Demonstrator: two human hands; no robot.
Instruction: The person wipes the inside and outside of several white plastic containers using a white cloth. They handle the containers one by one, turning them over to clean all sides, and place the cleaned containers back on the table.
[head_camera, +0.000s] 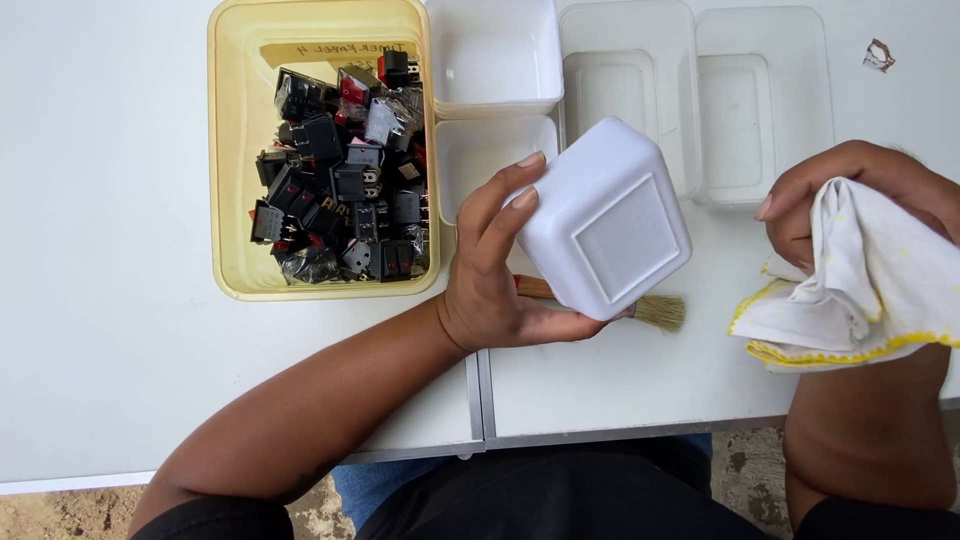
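Just right of the yellow tub (232, 160), the left hand (490, 285) holds a small white square container (605, 220) upside down, its flat base turned up toward the camera. The fingers (520, 195) curl over the container's near-left edge and the thumb sits under its lower side, so the hand is clamped on it rather than spread. The yellow tub stands on the white counter (110, 300) and is heaped with black rocker switches (340, 190), some with red faces. Partly hidden under the held container lies a small brush (660, 312), its pale bristles sticking out on the side away from the tub. Well apart from the tub, past the container, the right hand (840, 195) is bunched around a white cloth with yellow edging (860, 290), fingers closed into its folds. Beyond the held container, further from the person than the tub's near rim, stand several more white containers (495, 55), upright and open, some nested.
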